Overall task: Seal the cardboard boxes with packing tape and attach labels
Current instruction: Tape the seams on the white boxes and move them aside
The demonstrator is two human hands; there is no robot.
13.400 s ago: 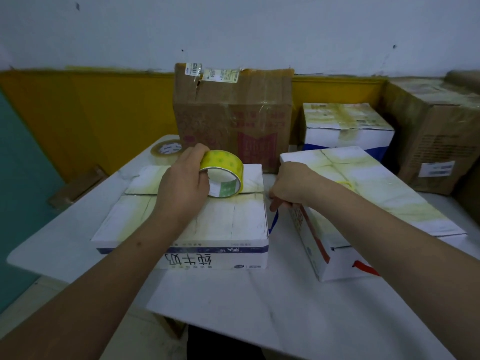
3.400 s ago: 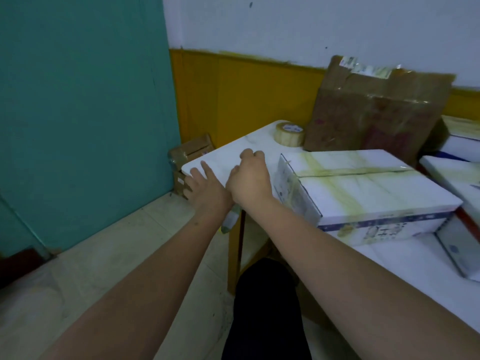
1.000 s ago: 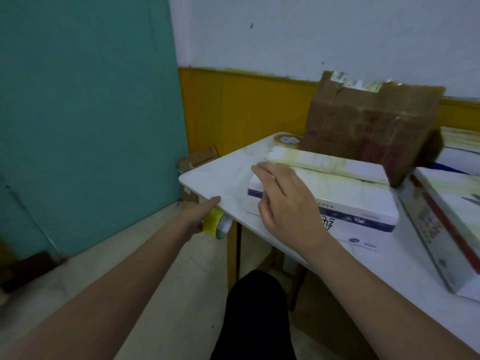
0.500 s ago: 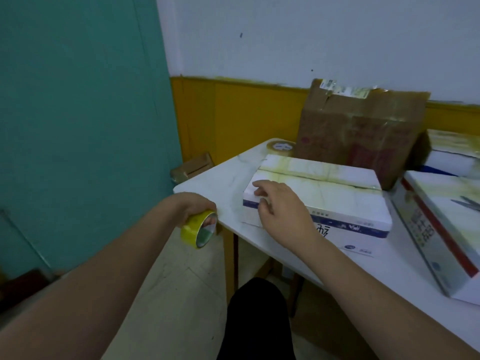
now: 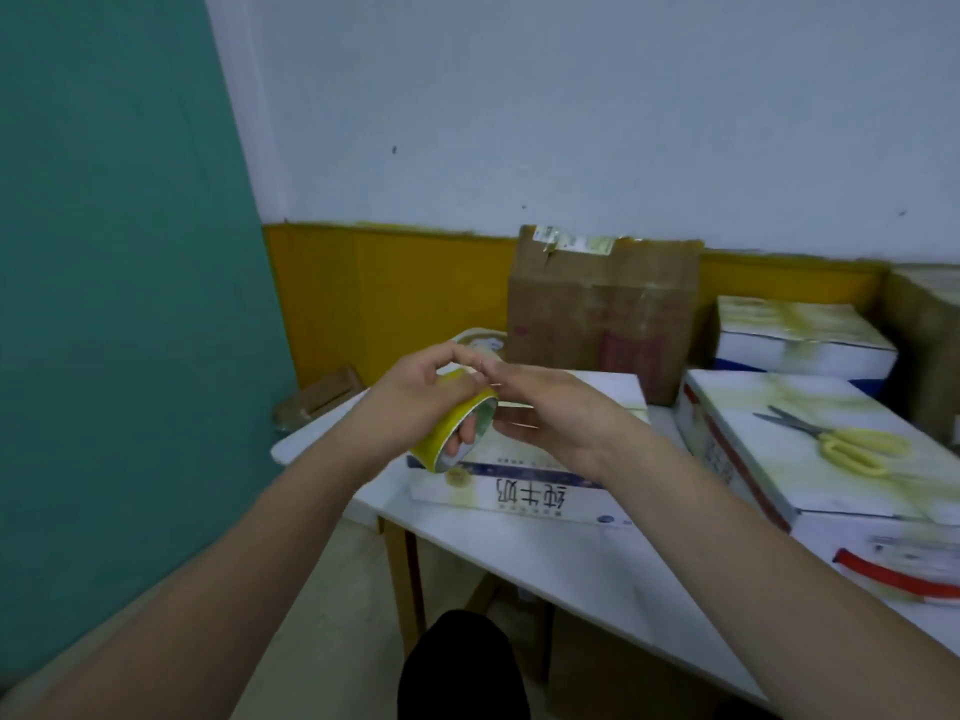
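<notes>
Tape roll (image 5: 453,427), yellow, sits in my left hand (image 5: 415,402): my fingers pass through its core and curl round the band, thumb over the top. My right hand (image 5: 550,415) is raised just beside the roll with its fingers mostly straight, the fingertips meeting my left thumb at the roll's upper edge; whether they pinch the tape's loose end I cannot tell. Both hands hover above the near end of a flat white box (image 5: 524,485) with a blue stripe that lies on the white surface (image 5: 519,553). To its right lies a larger white box (image 5: 810,459) with yellow-handled scissors (image 5: 841,441) on its lid. Behind stand a brown cardboard box (image 5: 602,309) and another white box (image 5: 800,330), and a second tape roll (image 5: 485,341) lies at the far corner.
</notes>
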